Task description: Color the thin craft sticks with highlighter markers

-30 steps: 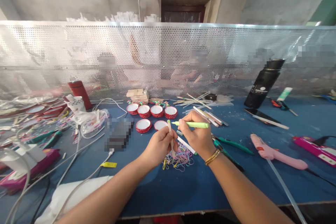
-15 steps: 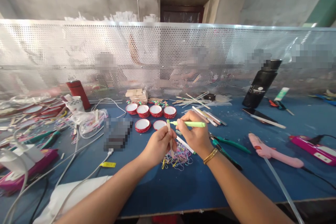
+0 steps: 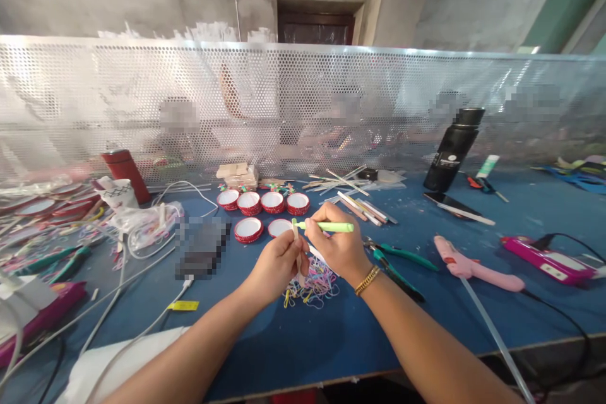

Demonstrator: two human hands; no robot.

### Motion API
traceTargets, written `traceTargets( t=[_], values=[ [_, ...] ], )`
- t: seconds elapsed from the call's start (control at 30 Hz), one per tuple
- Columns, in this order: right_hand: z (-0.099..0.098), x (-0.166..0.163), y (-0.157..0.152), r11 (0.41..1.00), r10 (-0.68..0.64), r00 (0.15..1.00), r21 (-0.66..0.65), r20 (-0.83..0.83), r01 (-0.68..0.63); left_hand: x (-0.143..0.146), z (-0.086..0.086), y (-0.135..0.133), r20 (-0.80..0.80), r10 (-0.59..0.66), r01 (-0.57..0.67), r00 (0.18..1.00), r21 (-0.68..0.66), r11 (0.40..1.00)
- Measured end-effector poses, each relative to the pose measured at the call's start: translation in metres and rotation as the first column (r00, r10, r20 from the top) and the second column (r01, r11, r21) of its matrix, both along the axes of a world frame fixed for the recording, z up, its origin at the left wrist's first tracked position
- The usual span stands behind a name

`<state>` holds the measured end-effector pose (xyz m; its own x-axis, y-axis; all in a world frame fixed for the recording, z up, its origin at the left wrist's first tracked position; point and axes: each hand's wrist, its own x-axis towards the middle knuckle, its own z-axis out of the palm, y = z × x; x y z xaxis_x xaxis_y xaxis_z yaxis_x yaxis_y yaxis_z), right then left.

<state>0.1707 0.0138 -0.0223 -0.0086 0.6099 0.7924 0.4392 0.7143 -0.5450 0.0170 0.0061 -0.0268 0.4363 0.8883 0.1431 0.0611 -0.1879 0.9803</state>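
Observation:
My left hand (image 3: 277, 265) is closed around a flat wooden craft stick (image 3: 296, 237) held upright, its top end coloured green. Between the fingers of my right hand (image 3: 337, 243) is a light green marker (image 3: 334, 226), lying nearly level, its tip at or very near the stick's green end. Below both hands lies a tangle of thin pastel cords (image 3: 315, 284). A white pen-like piece (image 3: 318, 254) shows partly behind my right hand. Just beyond are red-rimmed round pieces with white tops (image 3: 249, 227), some of them stacked.
Green-handled pliers (image 3: 407, 255) and a pink glue gun (image 3: 473, 264) lie to the right. A black bottle (image 3: 452, 154) leans behind them. On the left are a phone (image 3: 203, 249) with a cable, a red flask (image 3: 127, 173) and a paper cup (image 3: 115, 194). A perforated metal screen (image 3: 284, 88) closes the back.
The whole view has shifted, so things appear further left. Both hands keep nearly the same pose, with marker tip and stick end still together.

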Motion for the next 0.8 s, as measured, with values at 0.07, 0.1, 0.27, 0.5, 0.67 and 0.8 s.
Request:
traceTargets(
  t=[0.07,0.1,0.27,0.5,0.67,0.8],
  values=[
    [0.0006,-0.0001,-0.0008,1.0,0.002,1.0,0.003,-0.001,-0.002,-0.0002,0.0,0.0002,-0.001,-0.006,0.006,1.0,-0.001,1.0],
    [0.0009,-0.0002,-0.0011,1.0,0.004,1.0,0.003,0.0,-0.004,-0.0003,-0.0001,0.0003,0.0,-0.009,0.009,1.0,-0.002,1.0],
    [0.0014,-0.0005,-0.002,1.0,0.002,1.0,0.005,0.003,-0.002,-0.001,0.0,-0.0008,-0.004,-0.019,0.019,1.0,0.001,1.0],
    [0.0016,0.0016,-0.0019,0.998,-0.049,0.999,0.046,-0.019,0.049,-0.0017,-0.0017,-0.0009,0.032,-0.015,0.016,0.999,-0.029,0.999],
    [0.001,0.0017,-0.0024,0.997,-0.048,0.999,0.064,-0.016,0.049,-0.0021,-0.002,0.0004,0.042,-0.008,0.009,0.999,-0.022,1.0],
    [-0.0005,0.0013,-0.0012,0.998,-0.041,0.999,0.052,-0.019,0.042,-0.002,-0.0016,0.0003,0.054,-0.017,0.018,0.998,-0.019,1.0]
  ],
)
